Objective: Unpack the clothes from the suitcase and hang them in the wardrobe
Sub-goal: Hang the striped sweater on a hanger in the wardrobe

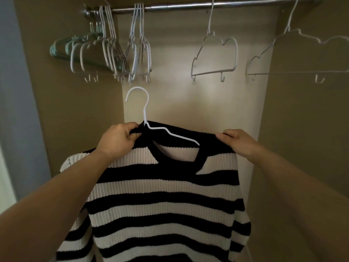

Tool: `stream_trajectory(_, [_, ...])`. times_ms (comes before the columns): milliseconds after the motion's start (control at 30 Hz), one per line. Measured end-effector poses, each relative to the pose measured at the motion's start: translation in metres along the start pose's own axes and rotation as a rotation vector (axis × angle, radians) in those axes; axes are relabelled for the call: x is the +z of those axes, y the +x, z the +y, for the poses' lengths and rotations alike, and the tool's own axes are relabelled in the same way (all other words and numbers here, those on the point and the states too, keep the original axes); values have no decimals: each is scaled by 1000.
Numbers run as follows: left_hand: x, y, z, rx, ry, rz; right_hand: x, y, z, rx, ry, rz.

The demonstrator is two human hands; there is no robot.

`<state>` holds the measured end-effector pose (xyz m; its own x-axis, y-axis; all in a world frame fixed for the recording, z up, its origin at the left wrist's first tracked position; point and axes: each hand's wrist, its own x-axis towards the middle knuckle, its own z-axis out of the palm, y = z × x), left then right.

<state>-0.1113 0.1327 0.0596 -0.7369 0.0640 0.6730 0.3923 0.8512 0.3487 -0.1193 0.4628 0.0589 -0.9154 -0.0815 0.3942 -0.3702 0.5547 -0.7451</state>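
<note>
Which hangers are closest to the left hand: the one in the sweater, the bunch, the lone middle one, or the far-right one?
1. white hanger in the striped sweater, beside the left hand.
2. bunch of hangers, above it on the rail.
3. lone middle hanger, upper right.
4. far-right hanger, at the edge.

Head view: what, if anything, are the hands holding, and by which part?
Both hold the striped sweater by its black top edge: the left hand pinches it beside the neck of the white hanger, the right hand pinches the opposite shoulder.
</note>
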Motion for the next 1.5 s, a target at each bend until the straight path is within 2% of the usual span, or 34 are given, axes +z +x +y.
stream_trajectory(133, [6, -3, 4, 54, 267, 63, -6, -3, 11, -10, 98, 165])
stream_trajectory(200, [9, -3, 8, 36, 343, 88, -7, -6, 3, -28, 124, 126])
stream_trajectory(267, [11, -2, 11, -7, 294, 108, -7, -5, -6, -15, 169, 90])
stream_trajectory(300, [13, -1, 13, -29, 232, 114, -7, -4, -8, -26, 109, 82])
stream_trajectory(400, [18, -1, 16, -77, 63, 81, 2, 3, -3, -154, -367, -34])
stream_trajectory(467, [18, -1, 14, -106, -26, 45, 10, 6, 1, -243, -531, -36])
stream_trajectory(533, [17, -1, 12, -130, -111, 33, 16, 9, 1, -310, -606, 39])
stream_trajectory(633, [14, -1, 8, -126, -189, 9, 24, 15, -2, -299, -640, -1])
stream_trajectory(733, [15, -2, 2, -123, -206, -38, 34, 16, -8, -362, -623, 17])
stream_trajectory(867, [15, -4, -2, -141, -205, -82, 37, 16, -18, -496, -783, -27])
stream_trajectory(933, [15, -4, 0, -133, -202, -88, 37, 17, -23, -507, -838, -45])
stream_trajectory(1000, [15, -4, 3, -97, -170, -94, 36, 18, -27, -469, -813, -62])
stream_trajectory(1100, [14, 0, 11, 12, -30, -92, 35, 18, -31, -381, -580, -4])
stream_trajectory(1200, [17, 6, 27, 102, 84, -117, 51, 12, -43, -395, -610, -59])
stream_trajectory(1300, [19, 6, 33, 92, 19, -131, 56, 7, -36, -390, -553, -122])
stream_trajectory(1500, [-1, -6, -8, 24, -111, -291, 17, 10, -19, -376, -363, 44])
